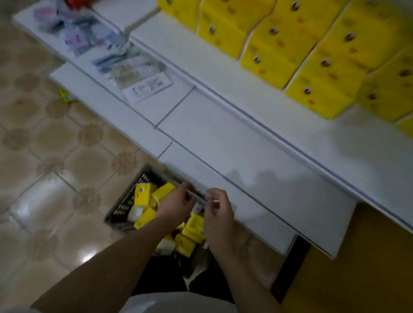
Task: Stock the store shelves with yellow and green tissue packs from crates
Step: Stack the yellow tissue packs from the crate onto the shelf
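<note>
Both hands, left (174, 205) and right (217, 208), pinch something blurred over one crate (123, 206).

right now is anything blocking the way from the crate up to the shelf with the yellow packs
Partly. The crate sits on the floor tucked under the lower white shelf, whose edge overhangs it. Both hands, left hand and right hand, are above the crate's yellow packs.

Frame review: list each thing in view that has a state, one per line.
Crate: on the floor, holding loose yellow packs.
Yellow packs on shelf: upright, in rows.
Lower shelf: bare in front.
Left hand: over the crate, pinching something thin, blurred.
Right hand: pinching its other end.
</note>
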